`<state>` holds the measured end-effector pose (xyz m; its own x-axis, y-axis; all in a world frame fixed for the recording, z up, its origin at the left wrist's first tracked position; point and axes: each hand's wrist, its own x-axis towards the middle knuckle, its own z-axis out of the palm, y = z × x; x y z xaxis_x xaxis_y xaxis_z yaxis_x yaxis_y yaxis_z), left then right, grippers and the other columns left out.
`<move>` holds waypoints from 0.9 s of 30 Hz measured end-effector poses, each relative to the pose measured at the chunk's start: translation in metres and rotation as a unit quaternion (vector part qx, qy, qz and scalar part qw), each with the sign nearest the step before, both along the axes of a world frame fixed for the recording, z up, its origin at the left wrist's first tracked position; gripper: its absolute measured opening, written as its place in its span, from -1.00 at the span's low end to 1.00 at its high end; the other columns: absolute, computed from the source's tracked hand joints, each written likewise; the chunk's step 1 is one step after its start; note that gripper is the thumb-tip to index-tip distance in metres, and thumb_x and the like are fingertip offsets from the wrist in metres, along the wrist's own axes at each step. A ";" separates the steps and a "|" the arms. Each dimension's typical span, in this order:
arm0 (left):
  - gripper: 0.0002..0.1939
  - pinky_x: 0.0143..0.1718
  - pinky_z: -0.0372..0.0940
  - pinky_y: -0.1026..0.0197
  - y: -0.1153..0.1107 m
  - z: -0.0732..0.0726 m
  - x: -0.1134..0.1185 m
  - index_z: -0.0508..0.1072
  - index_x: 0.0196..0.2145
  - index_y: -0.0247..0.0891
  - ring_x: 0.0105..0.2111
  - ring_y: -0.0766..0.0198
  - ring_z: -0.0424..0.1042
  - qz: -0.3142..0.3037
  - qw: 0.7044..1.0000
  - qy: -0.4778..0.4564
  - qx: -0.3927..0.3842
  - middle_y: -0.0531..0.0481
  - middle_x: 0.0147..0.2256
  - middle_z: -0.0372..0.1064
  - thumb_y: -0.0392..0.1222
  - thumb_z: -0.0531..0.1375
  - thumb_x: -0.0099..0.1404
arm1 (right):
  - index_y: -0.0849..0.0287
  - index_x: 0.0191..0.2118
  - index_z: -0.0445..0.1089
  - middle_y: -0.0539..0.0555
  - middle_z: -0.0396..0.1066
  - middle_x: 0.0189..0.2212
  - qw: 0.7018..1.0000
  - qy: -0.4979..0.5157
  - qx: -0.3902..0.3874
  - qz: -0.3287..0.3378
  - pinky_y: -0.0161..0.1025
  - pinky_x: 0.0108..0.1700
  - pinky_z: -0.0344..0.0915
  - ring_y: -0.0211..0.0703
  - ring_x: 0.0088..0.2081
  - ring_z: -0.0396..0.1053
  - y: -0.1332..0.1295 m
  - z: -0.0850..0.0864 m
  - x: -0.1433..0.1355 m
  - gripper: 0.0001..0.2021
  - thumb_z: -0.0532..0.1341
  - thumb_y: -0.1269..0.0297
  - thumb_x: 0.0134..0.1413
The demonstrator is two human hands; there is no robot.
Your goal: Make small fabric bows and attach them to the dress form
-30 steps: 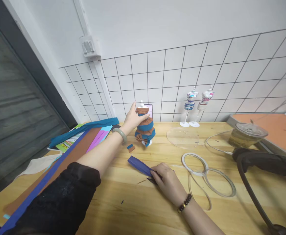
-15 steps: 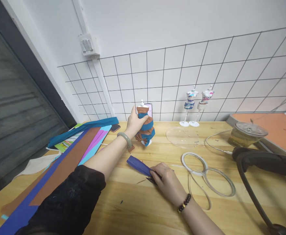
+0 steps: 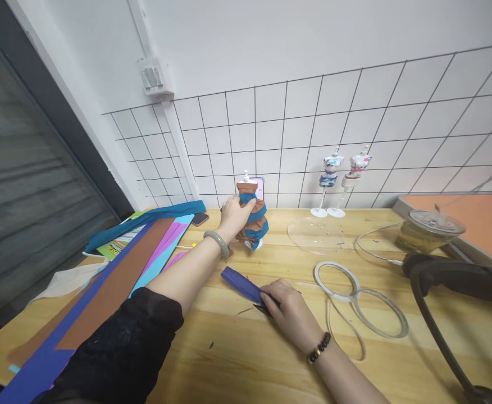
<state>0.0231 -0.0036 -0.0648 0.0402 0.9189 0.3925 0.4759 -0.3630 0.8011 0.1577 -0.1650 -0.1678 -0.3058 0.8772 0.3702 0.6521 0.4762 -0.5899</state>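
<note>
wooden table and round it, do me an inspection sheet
surface: table pale wood, small dark scrap in front
job's things: clothed mini mannequin upright; blue strip; dark pointed tool, mostly hidden
clutter: brown sheet among coloured sheets at left; white ring beside a second ring; clear disc; lidded jar
hands: left hand round mannequin's middle; right hand at strip's end, over tool
cables: white cable curving by jar
surroundings: wire grid on wall, two small mannequins in front; other people, nothing seen
</note>
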 end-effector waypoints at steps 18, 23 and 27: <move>-0.59 -0.02 0.16 0.12 0.004 0.002 -0.034 0.41 -0.13 -0.27 -0.08 0.18 0.31 -0.239 0.957 -0.152 -0.059 -0.10 -0.12 0.38 -0.02 0.17 0.09 | 0.15 -0.31 0.42 0.09 0.43 -0.44 1.000 0.003 -0.012 -0.003 -0.22 -0.27 0.23 -0.13 -0.33 0.32 0.000 0.000 0.001 -0.76 0.01 0.33 0.16; -0.60 -0.02 0.14 0.06 0.020 -0.001 -0.037 0.44 -0.18 -0.28 -0.09 0.14 0.32 -0.237 0.956 -0.159 -0.070 -0.10 -0.17 0.42 -0.05 0.23 0.03 | 0.15 -0.32 0.43 0.09 0.44 -0.44 1.000 0.001 -0.018 -0.003 -0.22 -0.27 0.22 -0.12 -0.33 0.32 -0.001 0.000 0.000 -0.76 0.01 0.32 0.16; -0.62 -0.05 0.16 0.03 0.027 0.002 -0.036 0.45 -0.20 -0.32 -0.15 0.13 0.36 -0.250 0.952 -0.154 -0.087 -0.14 -0.18 0.42 -0.11 0.25 0.00 | 0.15 -0.32 0.43 0.09 0.43 -0.44 1.000 -0.001 -0.024 -0.004 -0.23 -0.27 0.22 -0.13 -0.33 0.32 -0.001 0.002 0.000 -0.76 0.00 0.32 0.16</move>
<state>-0.0129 0.0237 -0.0630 0.3974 0.8672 0.3002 0.0111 -0.3317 0.9433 0.1576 -0.1663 -0.1663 -0.2989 0.8963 0.3275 0.6576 0.4422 -0.6099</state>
